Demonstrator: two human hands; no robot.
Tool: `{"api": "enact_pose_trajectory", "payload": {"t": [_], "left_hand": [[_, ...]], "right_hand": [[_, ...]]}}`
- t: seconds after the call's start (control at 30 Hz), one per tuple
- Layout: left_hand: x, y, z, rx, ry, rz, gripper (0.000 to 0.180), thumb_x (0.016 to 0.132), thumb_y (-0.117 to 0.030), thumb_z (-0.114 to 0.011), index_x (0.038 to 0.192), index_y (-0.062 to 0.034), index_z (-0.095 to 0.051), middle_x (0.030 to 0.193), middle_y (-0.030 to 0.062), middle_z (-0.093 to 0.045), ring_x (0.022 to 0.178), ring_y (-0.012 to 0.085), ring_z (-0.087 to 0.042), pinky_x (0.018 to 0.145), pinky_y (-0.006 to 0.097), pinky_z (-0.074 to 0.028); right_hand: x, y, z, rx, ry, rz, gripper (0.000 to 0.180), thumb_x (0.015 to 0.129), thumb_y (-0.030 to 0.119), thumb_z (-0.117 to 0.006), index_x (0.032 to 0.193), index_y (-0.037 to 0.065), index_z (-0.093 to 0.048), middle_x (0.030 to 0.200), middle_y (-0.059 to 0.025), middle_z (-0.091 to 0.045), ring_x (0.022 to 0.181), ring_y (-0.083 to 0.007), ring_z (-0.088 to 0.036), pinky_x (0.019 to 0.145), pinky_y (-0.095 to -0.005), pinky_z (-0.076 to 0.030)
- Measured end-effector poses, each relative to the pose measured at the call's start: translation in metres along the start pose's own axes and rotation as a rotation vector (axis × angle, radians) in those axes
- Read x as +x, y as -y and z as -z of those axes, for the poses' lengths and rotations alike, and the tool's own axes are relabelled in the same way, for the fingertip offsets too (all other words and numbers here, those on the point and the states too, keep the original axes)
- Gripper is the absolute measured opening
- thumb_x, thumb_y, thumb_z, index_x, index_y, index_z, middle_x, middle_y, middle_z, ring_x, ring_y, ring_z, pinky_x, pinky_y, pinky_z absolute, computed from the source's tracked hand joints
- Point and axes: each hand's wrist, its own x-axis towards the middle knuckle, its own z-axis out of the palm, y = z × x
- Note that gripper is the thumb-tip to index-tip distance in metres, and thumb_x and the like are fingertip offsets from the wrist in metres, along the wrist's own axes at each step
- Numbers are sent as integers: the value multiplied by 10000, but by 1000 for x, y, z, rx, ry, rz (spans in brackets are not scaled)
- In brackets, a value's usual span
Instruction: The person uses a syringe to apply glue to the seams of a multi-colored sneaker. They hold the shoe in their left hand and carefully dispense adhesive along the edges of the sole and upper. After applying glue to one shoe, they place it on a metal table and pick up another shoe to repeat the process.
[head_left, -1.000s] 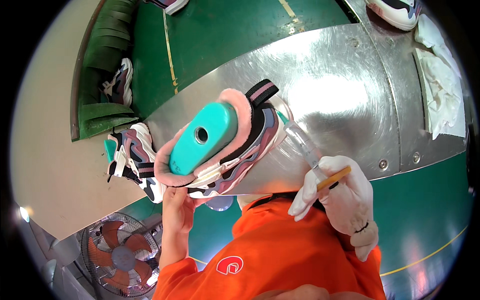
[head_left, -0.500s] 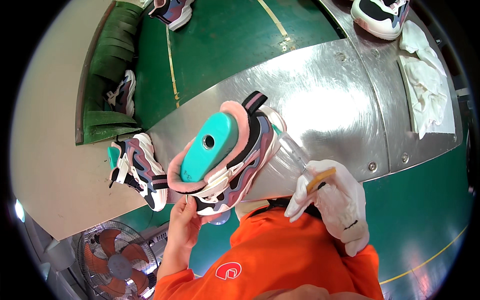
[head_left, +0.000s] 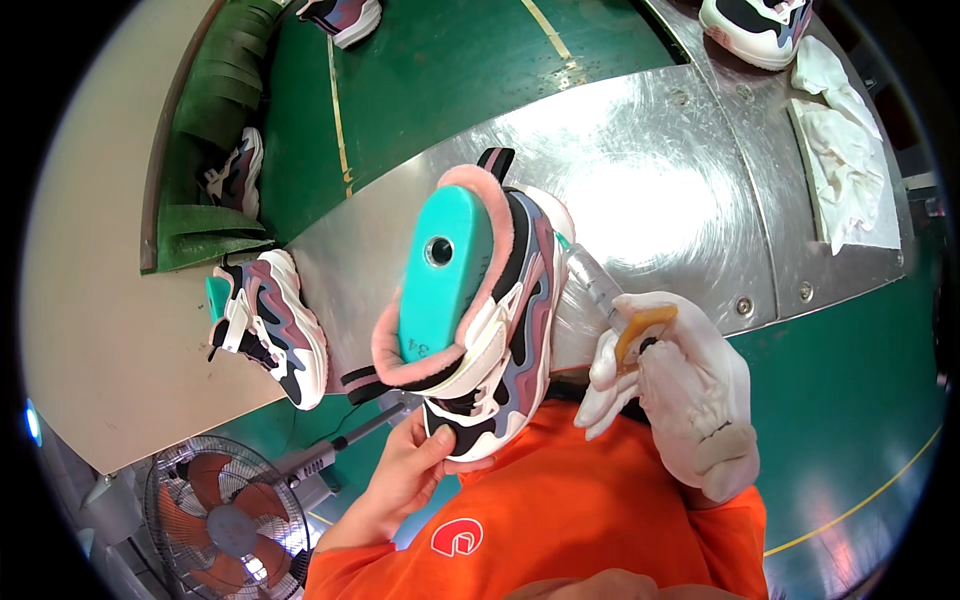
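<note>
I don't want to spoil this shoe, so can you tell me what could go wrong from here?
The syringe in the gloved right hand has its teal tip very near the shoe; a slip might mark the side. The bare left hand grips the shoe by its toe, so pressure farther back could perhaps twist it.

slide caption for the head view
Bare left hand holds a chunky pink, purple and white sneaker; white-gloved right hand holds a clear, green-tipped syringe.
</note>
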Motion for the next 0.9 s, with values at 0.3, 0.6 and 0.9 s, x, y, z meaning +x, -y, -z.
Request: {"api": "enact_pose_trajectory", "payload": {"t": [0.3, 0.6, 0.9], "left_hand": [[3, 9, -9, -75, 117, 50, 686, 859, -259, -737, 1352, 54, -377, 1258, 146, -580, 1100, 233, -624, 923, 356, -529], [5, 14, -10, -41, 156, 47, 684, 834, -283, -759, 1340, 25, -416, 1148, 104, -634, 961, 154, -651, 696, 255, -536], [4, 10, -14, -143, 284, 65, 627, 897, -203, -663, 1381, 29, -339, 1272, 204, -553, 1092, 377, -622, 922, 492, -542]], "right_hand": [[-14, 2, -14, -17, -22, -30, 1005, 584, 339, -791, 1391, -22, -313, 1034, -201, -547, 830, -321, -649, 706, -396, -569], [-23, -8, -20, -78, -49, -16, 1359, 371, 475, -950, 1426, -19, -249, 1086, -209, -520, 878, -339, -650, 722, -406, -573], [-19, 6, -46, -230, -268, -178, 1243, 544, 619, -817, 1376, -121, -265, 987, -235, -526, 822, -345, -650, 685, -398, -578]]}}
